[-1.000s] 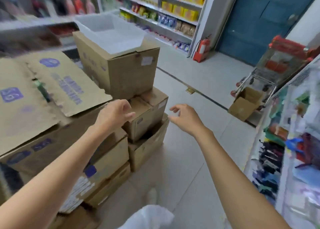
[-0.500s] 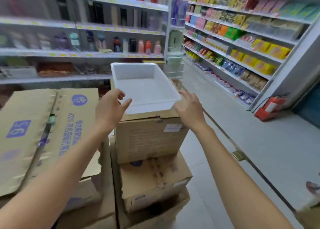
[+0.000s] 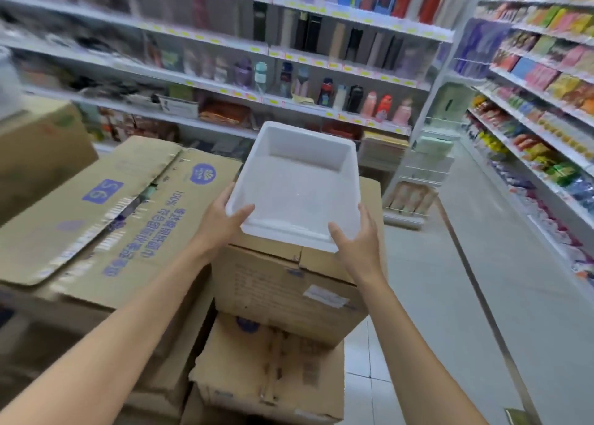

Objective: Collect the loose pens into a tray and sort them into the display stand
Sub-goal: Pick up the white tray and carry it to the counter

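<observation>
Fingers (image 3: 246, 210) of left hand (image 3: 218, 228), right hand (image 3: 356, 241) curled round near corners; tray (image 3: 299, 183) lengthwise forward.

Both arms extend forward, left hand (image 3: 220, 228) and right hand (image 3: 360, 244) curled, thumbs uppermost.

Centre frame: tray (image 3: 302, 199) plain white, unpatterned. Beneath it: cardboard boxes (image 3: 289, 283) brown. Left of frame: carton (image 3: 135, 219) brown with purple print. Upper frame: shelves (image 3: 321, 109) white, yellow price tags. Right: floor (image 3: 450, 296) pale grey tiles.
</observation>
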